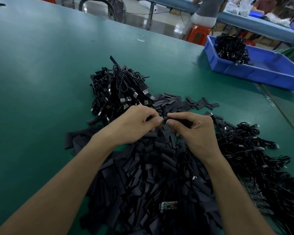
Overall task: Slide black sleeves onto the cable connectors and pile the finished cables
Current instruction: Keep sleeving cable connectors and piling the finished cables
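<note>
Head cam: right hand (193, 131) pinches a short black tubular sleeve (174, 118), left hand (136, 126) pinches a small dark connector end (149, 118). Sleeve's long axis runs grip to grip, tip just beside the left one.

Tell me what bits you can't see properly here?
Head view only:
Black piece pinched by left hand and right hand: fingers cover most.
Green circuit board: markings too small.
Blue bin: cut by right edge.
Seated person: cut by top edge.
</note>
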